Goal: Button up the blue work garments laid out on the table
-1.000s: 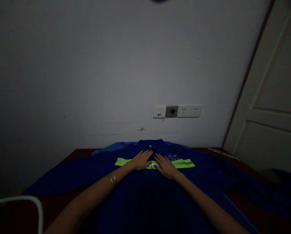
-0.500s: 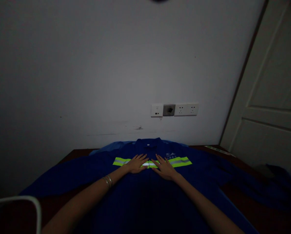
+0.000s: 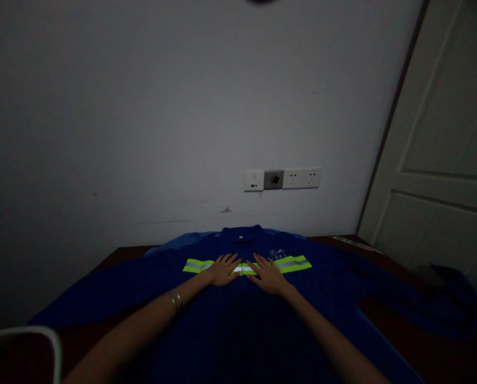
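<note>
A dark blue work jacket lies spread out front side up, its collar towards the wall and its sleeves stretched to both sides. Across the chest runs a yellow-green reflective strip with a silver middle. My left hand rests flat on the strip left of the front closure, fingers spread. On the other side of the closure my right hand lies flat too, fingers apart, below a small white logo. Lighter blue cloth shows from under the jacket. The lower jacket is lost in shadow.
The dark red tabletop meets a pale wall carrying sockets. At the right stand a white panelled door and a long narrow strip near the table's back edge. A white curved tube is at lower left.
The whole view has shifted slightly, so the wall, sockets and door sit a little further left. Both hands keep their places on the jacket.
</note>
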A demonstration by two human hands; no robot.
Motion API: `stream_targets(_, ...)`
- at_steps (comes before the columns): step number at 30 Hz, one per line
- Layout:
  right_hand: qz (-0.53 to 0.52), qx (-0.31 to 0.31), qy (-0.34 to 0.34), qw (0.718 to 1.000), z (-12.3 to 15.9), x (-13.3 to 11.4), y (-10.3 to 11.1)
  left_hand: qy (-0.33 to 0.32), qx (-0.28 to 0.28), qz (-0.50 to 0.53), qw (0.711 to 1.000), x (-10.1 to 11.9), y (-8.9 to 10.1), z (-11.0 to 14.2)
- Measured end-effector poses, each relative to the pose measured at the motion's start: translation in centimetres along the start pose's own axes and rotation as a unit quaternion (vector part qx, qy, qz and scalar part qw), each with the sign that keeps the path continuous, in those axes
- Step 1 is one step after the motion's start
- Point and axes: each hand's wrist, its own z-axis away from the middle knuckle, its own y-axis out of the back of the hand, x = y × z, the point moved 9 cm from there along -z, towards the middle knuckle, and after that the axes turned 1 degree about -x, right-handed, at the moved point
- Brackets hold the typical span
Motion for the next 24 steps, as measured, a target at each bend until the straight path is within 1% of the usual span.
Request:
stream_targets(3, 0.003, 0.008, 0.003, 1.000, 0.1, -0.1, 0.1, 0.002, 0.027, -0.023, 0.999, 0.6, 0.7, 0.3)
stream_targets(6, 0.001, 0.006, 0.004, 1.000, 0.1, -0.1, 0.1, -0.023, 0.078, -0.051, 0.995, 1.4, 1.7, 0.6)
stream_targets(8, -0.001, 0.002, 0.003, 1.000, 0.1, -0.1, 0.2, -0.043, 0.090, -0.061, 0.993, 1.7, 1.9, 0.6)
stream_targets(10, -0.003, -0.002, 0.003, 1.000, 0.1, -0.1, 0.2, -0.048, 0.079, -0.060, 0.994, 1.5, 1.5, 0.4)
stream_targets(13, -0.007, -0.005, 0.002, 1.000, 0.1, 0.0, 0.1, -0.034, 0.037, -0.032, 0.998, 0.7, 0.3, 0.0)
stream_targets(15, -0.010, -0.002, 0.000, 1.000, 0.1, 0.1, 0.1, -0.023, 0.025, -0.013, 0.999, 0.4, -0.1, -0.1)
stream_targets(24, -0.005, 0.009, 0.002, 1.000, 0.0, 0.2, -0.1, 0.002, 0.018, 0.026, 1.000, 0.3, -0.1, 0.2)
